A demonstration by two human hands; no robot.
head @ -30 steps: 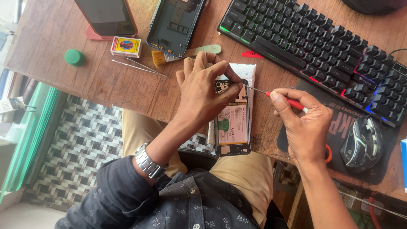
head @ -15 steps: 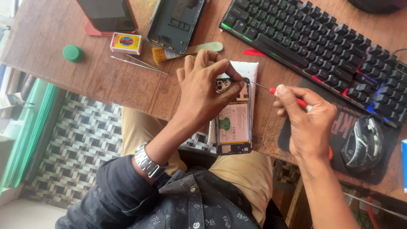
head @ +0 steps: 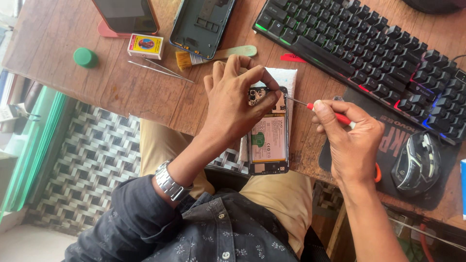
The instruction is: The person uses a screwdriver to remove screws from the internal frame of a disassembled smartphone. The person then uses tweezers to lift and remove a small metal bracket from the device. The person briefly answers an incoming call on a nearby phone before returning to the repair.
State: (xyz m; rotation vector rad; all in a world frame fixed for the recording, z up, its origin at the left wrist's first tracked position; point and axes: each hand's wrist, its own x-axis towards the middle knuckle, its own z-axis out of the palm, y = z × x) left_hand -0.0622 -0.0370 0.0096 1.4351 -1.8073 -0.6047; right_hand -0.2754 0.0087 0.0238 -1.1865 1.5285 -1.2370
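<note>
An opened phone [head: 268, 145] lies at the wooden desk's [head: 121, 92] near edge, battery and circuit board exposed, partly on a white pad [head: 286, 77]. My left hand [head: 233, 99] rests over its top end, thumb and forefinger pinching at the circuit board [head: 256, 95]. My right hand [head: 352, 140] holds a red-handled screwdriver [head: 335, 116]; its thin metal tip [head: 293, 100] points at the phone's upper right edge.
A black backlit keyboard [head: 369, 43] lies at the back right, a mouse [head: 416, 165] on a dark mat [head: 388, 145] to the right. Behind are a phone back cover [head: 201, 24], a brush [head: 218, 54], tweezers [head: 158, 69], a small box [head: 144, 46], a green cap [head: 85, 57] and another phone [head: 126, 14].
My right hand and the screwdriver have shifted slightly, the tip staying at the phone's upper right edge. My left hand stays on the phone's top end.
</note>
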